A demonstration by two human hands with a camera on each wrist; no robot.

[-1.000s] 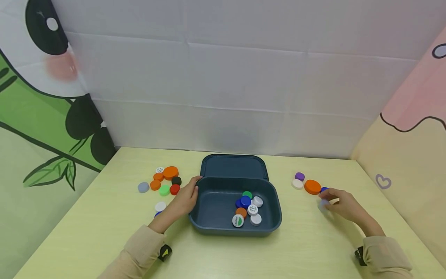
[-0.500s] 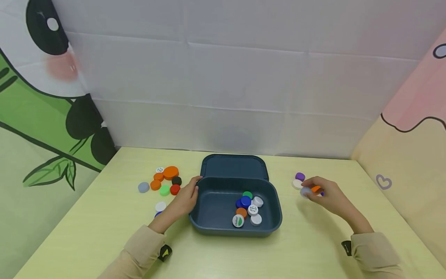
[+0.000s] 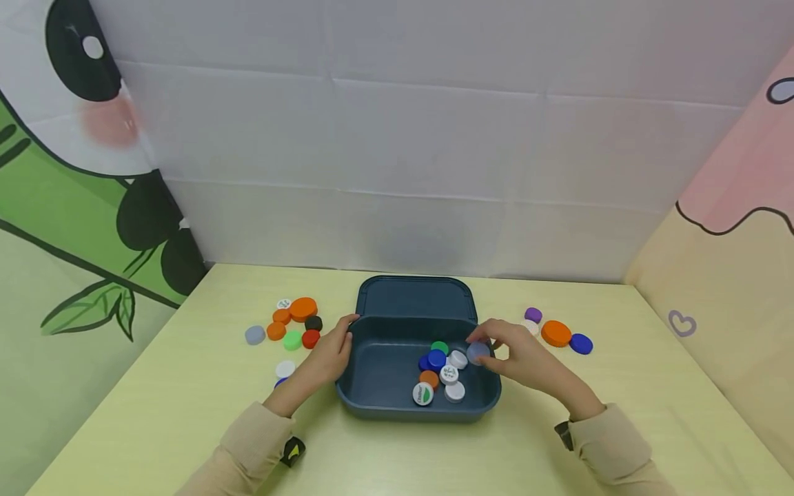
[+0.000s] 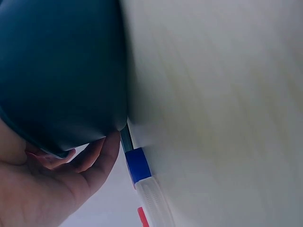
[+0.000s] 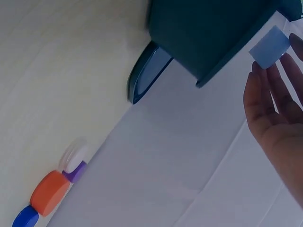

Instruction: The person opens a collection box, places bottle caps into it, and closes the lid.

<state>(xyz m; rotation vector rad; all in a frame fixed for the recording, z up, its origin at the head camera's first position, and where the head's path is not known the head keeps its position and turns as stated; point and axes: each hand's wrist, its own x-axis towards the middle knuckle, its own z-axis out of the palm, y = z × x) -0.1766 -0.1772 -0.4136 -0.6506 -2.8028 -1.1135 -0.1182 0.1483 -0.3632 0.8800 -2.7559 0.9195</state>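
A dark teal box [image 3: 372, 372] stands mid-table with its lid [image 3: 414, 297] lying behind it; several coloured bottle caps [image 3: 442, 372] lie in its right half. My left hand [image 3: 340, 341] holds the box's left wall, thumb over the rim; the left wrist view shows its fingers [image 4: 94, 156] against the wall [image 4: 61, 71]. My right hand [image 3: 490, 344] pinches a pale blue cap [image 3: 478, 353] above the box's right side. In the right wrist view the pale blue cap [image 5: 269, 47] sits at my fingertips [image 5: 265, 90] beside the box [image 5: 213, 28].
Left of the box lies a cluster of caps [image 3: 291, 324], with a white cap [image 3: 286, 368] nearer me. On the right lie a purple cap [image 3: 533, 315], an orange cap [image 3: 556, 333] and a blue cap [image 3: 580, 344]. Fabric walls close off three sides.
My right hand lifted the pale blue cap from the table at the right and carried it leftward to above the box. The left hand stayed on the box.
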